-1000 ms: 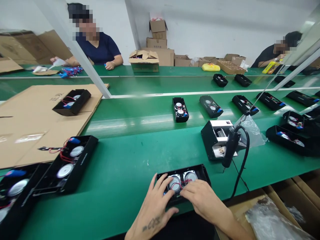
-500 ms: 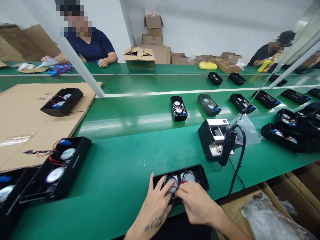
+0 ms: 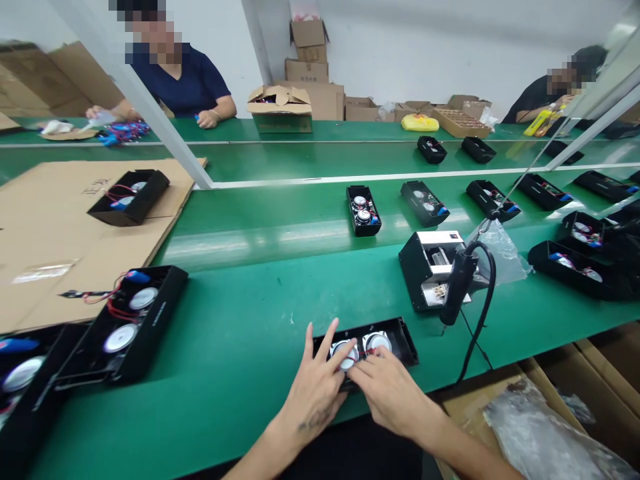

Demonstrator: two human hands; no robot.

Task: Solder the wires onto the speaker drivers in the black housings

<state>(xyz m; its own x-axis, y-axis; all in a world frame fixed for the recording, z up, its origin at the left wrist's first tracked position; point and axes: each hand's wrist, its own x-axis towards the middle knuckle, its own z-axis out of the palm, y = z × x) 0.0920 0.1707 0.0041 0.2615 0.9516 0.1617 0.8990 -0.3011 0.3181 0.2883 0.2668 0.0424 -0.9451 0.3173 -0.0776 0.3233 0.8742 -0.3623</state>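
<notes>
In front of me on the green bench lies a black speaker housing (image 3: 403, 341), its open side up, with two round speakers inside. My left hand (image 3: 316, 383) rests over the housing's left end, fingers spread, one fingertip on the left speaker (image 3: 345, 355). Close beside it, my right hand (image 3: 387, 387) has its fingers bent together at a thin red wire (image 3: 363, 354) between the speakers. Its fingertips are partly hidden. The right speaker (image 3: 377, 341) shows just above the right hand's knuckles.
A dark electric screwdriver (image 3: 459, 287) hangs at right before a black-and-white machine (image 3: 434, 267). More open housings (image 3: 150, 327) lie at left on cardboard (image 3: 90, 253), and several stand along the line beyond. Cartons with plastic bags (image 3: 540, 420) are below right. Two people sit opposite.
My left hand's fingers have lifted and spread wider over the left speaker. My right hand stays bent at the wire. The whole view has shifted slightly.
</notes>
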